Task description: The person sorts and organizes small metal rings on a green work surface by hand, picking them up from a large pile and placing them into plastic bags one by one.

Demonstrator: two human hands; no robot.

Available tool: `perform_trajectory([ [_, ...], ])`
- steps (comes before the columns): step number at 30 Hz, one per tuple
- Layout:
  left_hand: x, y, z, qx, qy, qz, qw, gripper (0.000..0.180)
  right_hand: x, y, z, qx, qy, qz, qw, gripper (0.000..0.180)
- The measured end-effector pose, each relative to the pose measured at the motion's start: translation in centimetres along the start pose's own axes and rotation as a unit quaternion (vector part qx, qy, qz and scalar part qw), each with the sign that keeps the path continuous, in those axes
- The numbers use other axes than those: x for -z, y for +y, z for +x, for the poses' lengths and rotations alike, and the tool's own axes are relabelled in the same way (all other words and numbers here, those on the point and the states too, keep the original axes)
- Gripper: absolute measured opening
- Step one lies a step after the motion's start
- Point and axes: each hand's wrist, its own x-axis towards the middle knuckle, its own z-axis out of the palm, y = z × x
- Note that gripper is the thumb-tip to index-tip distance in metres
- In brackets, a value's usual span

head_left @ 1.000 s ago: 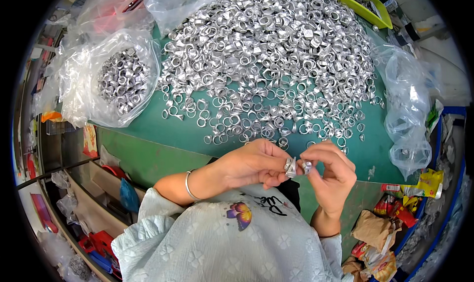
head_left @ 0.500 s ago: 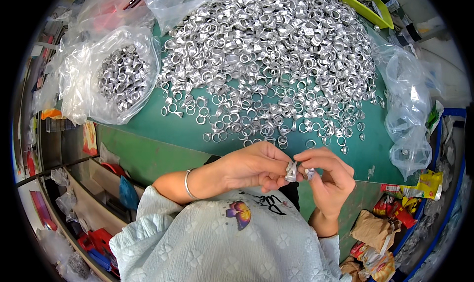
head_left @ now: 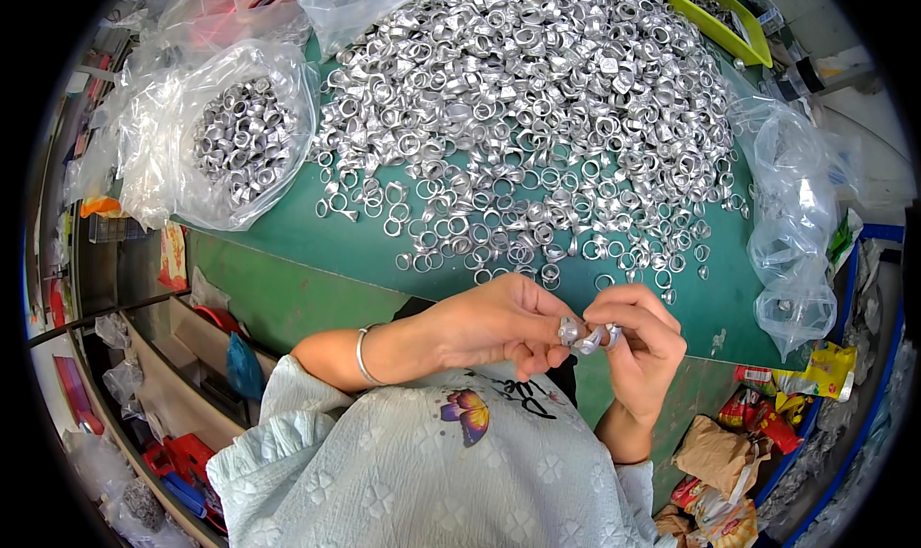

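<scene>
A small silver metal ring part (head_left: 572, 332) is pinched in my left hand (head_left: 494, 325), close to my chest. A second silver ring part (head_left: 601, 337) sits in the fingers of my right hand (head_left: 641, 342). The two parts touch between my fingertips. Just beyond my hands, a big heap of the same silver ring parts (head_left: 537, 97) covers the green table (head_left: 317, 241). A thin bangle circles my left wrist.
A clear plastic bag (head_left: 225, 131) holding several silver ring parts lies at the table's left. Empty clear bags (head_left: 791, 231) lie at the right. A yellow-green tray (head_left: 718, 15) stands at the far right. Crumpled wrappers (head_left: 758, 433) lie below the table's right edge.
My hands stay together at the same spot. My fingers have shifted slightly around the two ring parts.
</scene>
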Motion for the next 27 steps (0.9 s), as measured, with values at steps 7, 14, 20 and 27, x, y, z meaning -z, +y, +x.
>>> perform_trajectory([
  [7, 0.44, -0.31, 0.21, -0.019, -0.01, 0.012, 1.0, 0.021, -0.1, 0.34, -0.2, -0.001, 0.017, 0.022, 1.0, 0.023],
  [14, -0.31, 0.12, -0.12, -0.04, 0.031, 0.065, 0.997, 0.02, -0.19, 0.61, -0.46, -0.008, 0.025, 0.035, 0.999, 0.023],
  [20, -0.21, 0.07, -0.26, -0.065, 0.034, 0.103, 0.992, 0.018, -0.2, 0.8, -0.51, 0.003, 0.025, 0.027, 0.999, 0.023],
  [27, 0.14, 0.11, -0.2, -0.085, 0.04, 0.116, 0.989, 0.019, -0.49, 1.04, -0.33, -0.001, 0.031, 0.021, 0.999, 0.024],
])
